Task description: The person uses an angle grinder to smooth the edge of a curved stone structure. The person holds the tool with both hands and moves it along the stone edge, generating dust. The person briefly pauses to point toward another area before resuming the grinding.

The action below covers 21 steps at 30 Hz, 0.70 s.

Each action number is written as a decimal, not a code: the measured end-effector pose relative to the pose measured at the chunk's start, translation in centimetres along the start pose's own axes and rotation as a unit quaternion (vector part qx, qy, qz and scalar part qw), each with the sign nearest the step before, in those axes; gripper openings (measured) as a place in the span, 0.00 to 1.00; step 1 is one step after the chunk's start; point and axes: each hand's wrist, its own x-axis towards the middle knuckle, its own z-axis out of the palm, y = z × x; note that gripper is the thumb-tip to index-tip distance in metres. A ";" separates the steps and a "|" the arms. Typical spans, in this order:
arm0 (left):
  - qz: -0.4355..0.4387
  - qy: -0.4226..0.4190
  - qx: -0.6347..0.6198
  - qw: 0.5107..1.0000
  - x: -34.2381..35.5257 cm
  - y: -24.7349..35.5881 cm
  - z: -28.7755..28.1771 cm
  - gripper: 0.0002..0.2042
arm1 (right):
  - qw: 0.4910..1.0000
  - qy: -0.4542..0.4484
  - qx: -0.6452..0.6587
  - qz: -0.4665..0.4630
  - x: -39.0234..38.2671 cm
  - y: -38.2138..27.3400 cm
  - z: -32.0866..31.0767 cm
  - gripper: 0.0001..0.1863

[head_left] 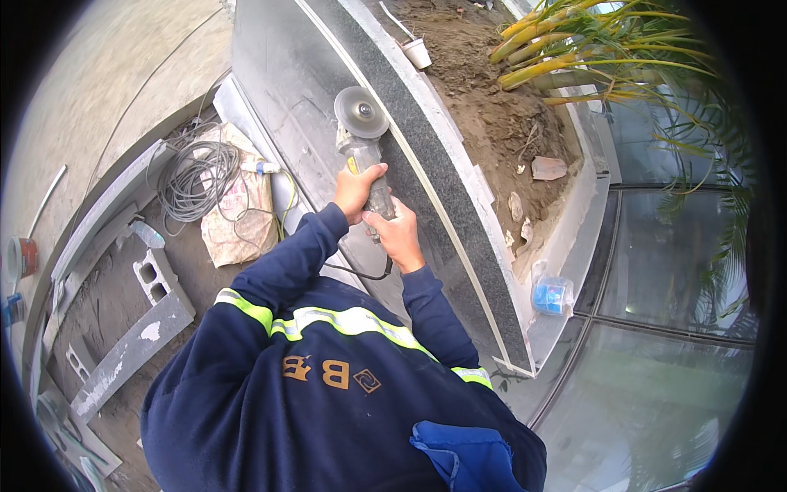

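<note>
Both hands are closed around an angle grinder (pixel 361 153), grey and dusty, with a round cutting disc (pixel 361 112) at its far end. My left hand (pixel 353 193) wraps the body near the grinder's head. Behind it, my right hand (pixel 398 235) grips the rear of the body, from which a dark cord (pixel 373 275) loops down. The disc is over a dusty grey stone wall (pixel 299 90), beside a pale narrow strip (pixel 447 215) running along a dark speckled stone edge (pixel 426 160). Whether the disc touches the stone, I cannot tell.
Left of the wall lie a pale sack (pixel 246 225), a coiled grey cable (pixel 197 184) and a concrete block (pixel 156 277). To the right are a soil bed (pixel 484 115) with a white cup (pixel 417 54), a palm (pixel 566 57), a clear-and-blue plastic container (pixel 552 295) and glass panels (pixel 672 254).
</note>
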 end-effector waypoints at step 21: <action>0.015 0.010 0.008 1.000 -4.2 -4.6 1.0 0.11 | 1.000 -0.019 -0.017 -0.002 -5.1 1.4 -3.4 0.17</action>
